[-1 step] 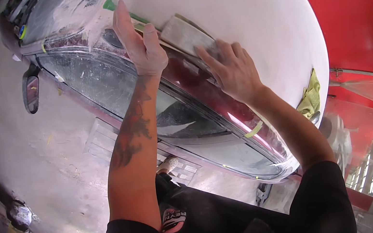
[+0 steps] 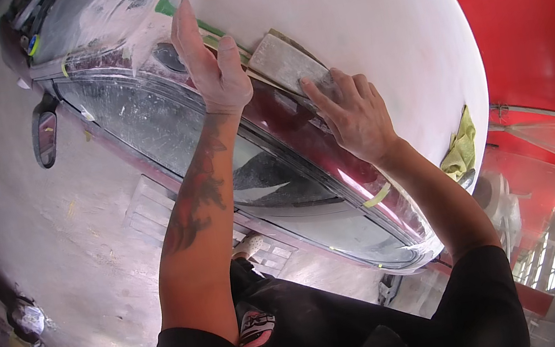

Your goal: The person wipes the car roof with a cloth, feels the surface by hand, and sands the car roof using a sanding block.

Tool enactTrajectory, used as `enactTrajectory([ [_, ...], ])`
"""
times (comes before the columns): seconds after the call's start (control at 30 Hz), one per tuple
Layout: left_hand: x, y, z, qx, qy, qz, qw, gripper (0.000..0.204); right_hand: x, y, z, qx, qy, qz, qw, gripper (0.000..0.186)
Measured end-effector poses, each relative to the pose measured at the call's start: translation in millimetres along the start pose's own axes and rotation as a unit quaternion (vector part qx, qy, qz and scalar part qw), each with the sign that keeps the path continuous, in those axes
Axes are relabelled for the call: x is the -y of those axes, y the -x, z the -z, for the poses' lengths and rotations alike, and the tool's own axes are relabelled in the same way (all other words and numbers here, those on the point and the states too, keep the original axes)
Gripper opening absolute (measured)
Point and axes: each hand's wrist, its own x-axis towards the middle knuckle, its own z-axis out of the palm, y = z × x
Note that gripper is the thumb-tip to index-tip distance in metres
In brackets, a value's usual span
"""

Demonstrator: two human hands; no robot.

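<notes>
one grey sanding block (image 2: 285,58) sits along the window-side edge of the car roof (image 2: 381,4); the right hand (image 2: 361,117) holds its rear end, probably to keep it flat. the left hand (image 2: 218,81), empty, fingers straight, is over that roof edge, perhaps for balance; contact is unclear. a yellow-green cloth (image 2: 461,148) lies at the roof's rear.

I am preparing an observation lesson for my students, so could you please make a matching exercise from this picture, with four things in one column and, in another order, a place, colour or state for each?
Column one
1. flat block
2. cloth
3. side mirror
4. left hand

Column two
A. fingers extended, thumb apart from them
B. in the left part of the picture
C. partly under the right hand
D. yellow-green

Right pairs: 1-C, 2-D, 3-B, 4-A
</notes>
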Motion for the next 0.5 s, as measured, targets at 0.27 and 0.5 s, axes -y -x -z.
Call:
enactTrajectory([
  [0.27,6,0,-22,-0.034,-0.007,-0.042,0.999,0.070,-32,-143,-23,-0.045,0.077,-0.087,0.992,0.047],
  [0.5,5,-1,-9,-0.021,-0.017,-0.036,0.999,0.071,4,-28,-13,-0.067,0.007,-0.021,0.998,0.052],
])
